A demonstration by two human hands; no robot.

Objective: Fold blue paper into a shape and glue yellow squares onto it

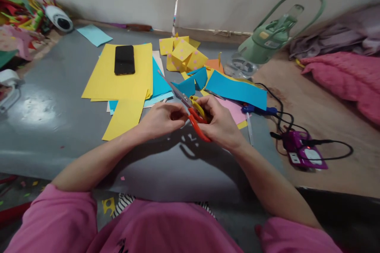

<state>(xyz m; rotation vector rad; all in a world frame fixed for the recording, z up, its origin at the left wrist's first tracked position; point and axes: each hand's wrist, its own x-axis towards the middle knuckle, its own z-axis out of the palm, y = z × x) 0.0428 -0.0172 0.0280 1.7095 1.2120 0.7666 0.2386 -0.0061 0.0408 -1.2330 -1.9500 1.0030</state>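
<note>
My right hand [221, 122] is closed around the handles of a pair of scissors [185, 100] with red grips. The blades point up and to the left, toward the paper pile. A small curved yellow piece [198, 105] lies against the grips by my right fingers; its kind is unclear. Just left of the grips, my left hand [163, 119] has its thumb and fingers curled together in a pinch. Anything between those fingertips is hidden. Beyond the hands lie yellow sheets [102, 79], a yellow strip [126, 116] and a folded blue strip [237, 89].
A black phone [124, 60] rests on the yellow sheets. Dotted yellow folded paper [185, 53] sits behind. To the right are a green-topped bottle [261, 43], a blue glue gun [258, 110], and a purple power strip [305, 150] with cables. A white camera-like device [59, 18] stands far left.
</note>
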